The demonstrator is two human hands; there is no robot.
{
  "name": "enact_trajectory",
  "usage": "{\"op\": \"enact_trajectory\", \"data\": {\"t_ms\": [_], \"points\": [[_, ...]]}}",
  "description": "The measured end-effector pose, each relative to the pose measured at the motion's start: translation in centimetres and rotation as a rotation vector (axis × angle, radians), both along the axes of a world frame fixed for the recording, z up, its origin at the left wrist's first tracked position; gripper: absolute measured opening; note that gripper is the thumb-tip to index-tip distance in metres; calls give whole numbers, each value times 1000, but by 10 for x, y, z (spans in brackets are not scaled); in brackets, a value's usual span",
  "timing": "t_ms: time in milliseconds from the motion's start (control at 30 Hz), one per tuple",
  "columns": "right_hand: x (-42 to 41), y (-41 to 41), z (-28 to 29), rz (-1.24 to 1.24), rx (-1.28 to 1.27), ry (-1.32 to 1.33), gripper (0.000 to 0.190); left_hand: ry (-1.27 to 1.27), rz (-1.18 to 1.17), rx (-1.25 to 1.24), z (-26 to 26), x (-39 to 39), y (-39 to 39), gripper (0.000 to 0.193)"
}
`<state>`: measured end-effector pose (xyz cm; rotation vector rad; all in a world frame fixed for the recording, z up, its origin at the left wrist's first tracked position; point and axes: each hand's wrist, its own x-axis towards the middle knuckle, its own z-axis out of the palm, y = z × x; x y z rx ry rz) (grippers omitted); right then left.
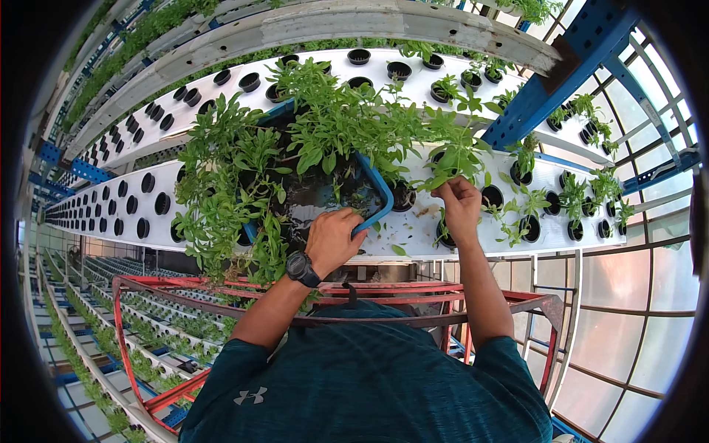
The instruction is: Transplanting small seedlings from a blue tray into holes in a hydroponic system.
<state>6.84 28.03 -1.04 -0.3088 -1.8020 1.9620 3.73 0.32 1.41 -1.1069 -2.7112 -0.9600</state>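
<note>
My left hand (334, 239), a black watch (302, 268) on its wrist, is closed over the near right corner of a blue plastic tub (383, 191). Leafy green plants (354, 122) hang over the tub's far and left sides, and dark wet matter with loose leaves lies inside. To the right, my right hand (461, 207) pinches a leafy seedling (457, 160) between thumb and fingers; the exact spot of the grip is partly hidden. Black net pots (491, 196) sit in the white growing channel (410, 232) around this hand.
A red metal guard rail (388, 318) crosses in front of my body. A blue perforated post (554, 77) rises at the right, joined by a pale beam (354, 19) overhead. Behind runs a second white channel (327, 58) with pots. Fallen leaves (399, 250) litter the near channel.
</note>
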Motion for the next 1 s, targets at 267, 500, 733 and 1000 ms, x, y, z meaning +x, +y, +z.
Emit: {"op": "enact_trajectory", "data": {"t_ms": [267, 500, 733, 1000], "points": [[-7, -27, -21, -24, 472, -232, 20, -49, 16, 65, 8, 4, 1, 18], [-2, -19, -26, -36, 496, -226, 18, -68, 20, 44, 3, 3, -2, 17], [0, -11, -47, -52, 391, -200, 19, -76, 37, -27, -15, 7, -2, 19], [47, -31, -13, -258, 460, -339, 41, -154, 239, -131, 13, 55, 2, 27]]}}
